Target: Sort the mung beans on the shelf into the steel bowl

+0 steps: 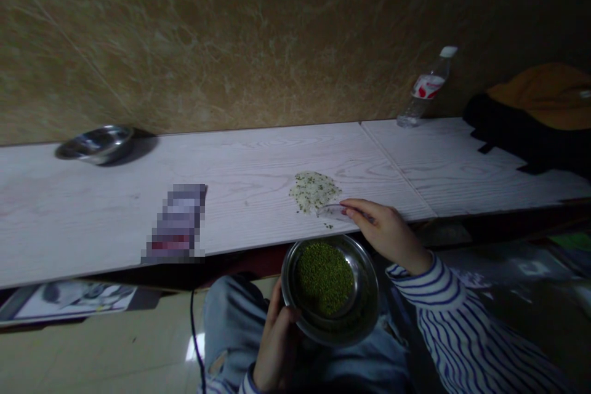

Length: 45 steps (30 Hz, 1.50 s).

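Landmark: pile of white grains mixed with green beans (pixel 314 191), on the bench (pixel 240 178). Right hand (pixel 388 231): grip closed, fingers pinching a clear scoop (pixel 339 212), its far end at the pile's near edge. Left hand (pixel 279 335): grip closed on the rim of a steel bowl (pixel 364 295), below the pile, in front of the bench edge; bowl contains green beans (pixel 323 277). A few stray beans (pixel 329 226) between pile and bowl. Second steel bowl (pixel 99 146), tilted, well left of the pile; bottle (pixel 425 89) upright-leaning, right and beyond it.
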Each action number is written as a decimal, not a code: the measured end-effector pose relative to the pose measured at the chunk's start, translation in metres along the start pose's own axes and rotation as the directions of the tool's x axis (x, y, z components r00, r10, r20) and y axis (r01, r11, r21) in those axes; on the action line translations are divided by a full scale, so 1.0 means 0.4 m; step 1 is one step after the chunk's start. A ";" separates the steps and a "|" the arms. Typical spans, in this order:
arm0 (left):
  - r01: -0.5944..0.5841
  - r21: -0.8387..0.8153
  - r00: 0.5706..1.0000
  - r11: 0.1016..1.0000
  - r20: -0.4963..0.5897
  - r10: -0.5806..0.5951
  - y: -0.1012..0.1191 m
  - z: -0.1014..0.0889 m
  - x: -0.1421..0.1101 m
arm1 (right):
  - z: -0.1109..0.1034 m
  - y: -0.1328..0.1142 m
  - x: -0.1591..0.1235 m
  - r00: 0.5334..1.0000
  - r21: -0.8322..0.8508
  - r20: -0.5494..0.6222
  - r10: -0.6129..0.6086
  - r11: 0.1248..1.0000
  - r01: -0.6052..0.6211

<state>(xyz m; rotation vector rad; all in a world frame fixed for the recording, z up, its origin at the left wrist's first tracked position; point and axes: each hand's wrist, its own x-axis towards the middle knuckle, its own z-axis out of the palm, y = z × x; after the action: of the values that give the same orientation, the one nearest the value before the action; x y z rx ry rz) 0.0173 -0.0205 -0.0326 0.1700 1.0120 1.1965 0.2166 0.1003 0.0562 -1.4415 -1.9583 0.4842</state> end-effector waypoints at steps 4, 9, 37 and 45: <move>-0.029 -0.017 0.999 0.999 0.042 0.030 -0.004 -0.007 0.005 | -0.023 0.007 -0.005 0.998 0.006 0.055 -0.013 1.000 0.012; -0.018 -0.026 0.998 1.000 0.054 0.019 -0.006 -0.008 0.005 | -0.029 0.014 -0.014 1.000 -0.002 0.010 -0.011 1.000 0.012; -0.042 -0.045 0.998 0.998 0.051 0.045 0.016 0.017 0.000 | 0.037 -0.057 -0.075 0.991 -0.116 -0.055 -0.120 0.987 0.113; -0.083 -0.013 0.996 0.996 -0.022 0.082 0.034 0.004 -0.012 | 0.039 -0.056 -0.049 0.990 -0.118 -0.066 -0.122 0.986 0.114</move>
<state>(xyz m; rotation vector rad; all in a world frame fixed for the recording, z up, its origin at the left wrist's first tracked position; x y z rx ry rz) 0.0091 -0.0185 -0.0209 0.1904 1.0232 1.2823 0.1938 0.0760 0.0536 -1.3821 -2.0269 0.2659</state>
